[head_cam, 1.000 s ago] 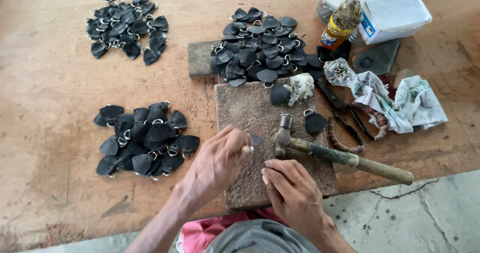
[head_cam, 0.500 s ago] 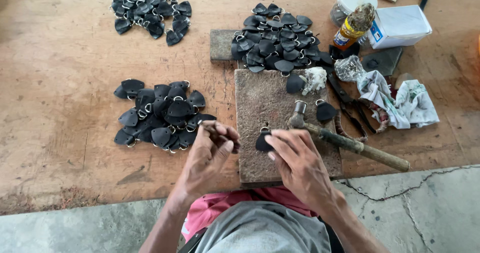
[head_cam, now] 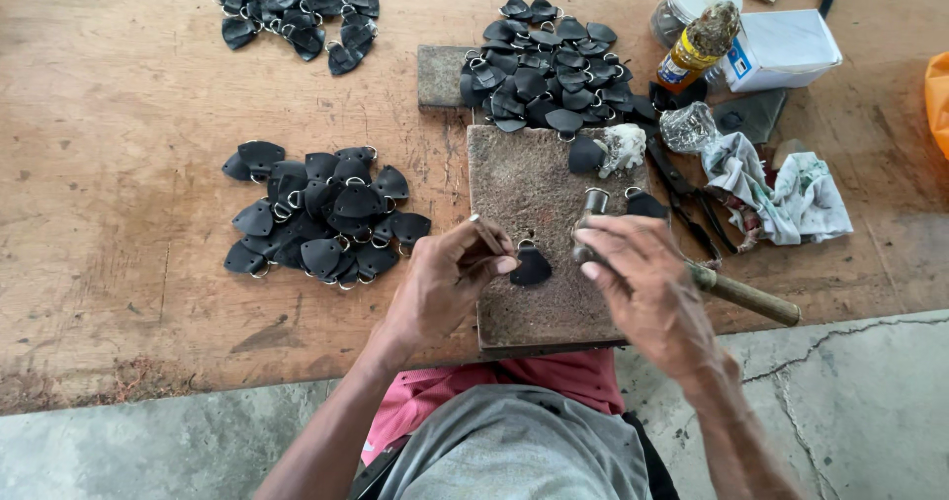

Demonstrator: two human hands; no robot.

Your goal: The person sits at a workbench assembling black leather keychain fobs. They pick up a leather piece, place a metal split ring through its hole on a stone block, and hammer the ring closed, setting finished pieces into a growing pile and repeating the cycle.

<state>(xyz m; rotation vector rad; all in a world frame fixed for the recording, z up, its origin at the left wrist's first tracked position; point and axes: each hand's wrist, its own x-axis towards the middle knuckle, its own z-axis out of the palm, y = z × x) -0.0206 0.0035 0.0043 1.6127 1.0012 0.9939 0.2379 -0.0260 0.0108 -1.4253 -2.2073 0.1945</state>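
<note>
Leather tab (head_cam: 532, 266) looks light and floppy; we pinch its ringed top in our left hand (head_cam: 447, 281), while our right hand (head_cam: 645, 283) wraps the hammer (head_cam: 741, 294).

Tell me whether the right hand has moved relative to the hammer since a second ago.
Yes. The right hand has gone up the stone block and now covers the hammer near its head.

A small leathercraft workshop is showing itself here; heaps of black leather tabs (head_cam: 316, 218) are lying left of the hands, a hammer (head_cam: 732, 288) resting just right, on a worn wooden board (head_cam: 119, 164).
</note>
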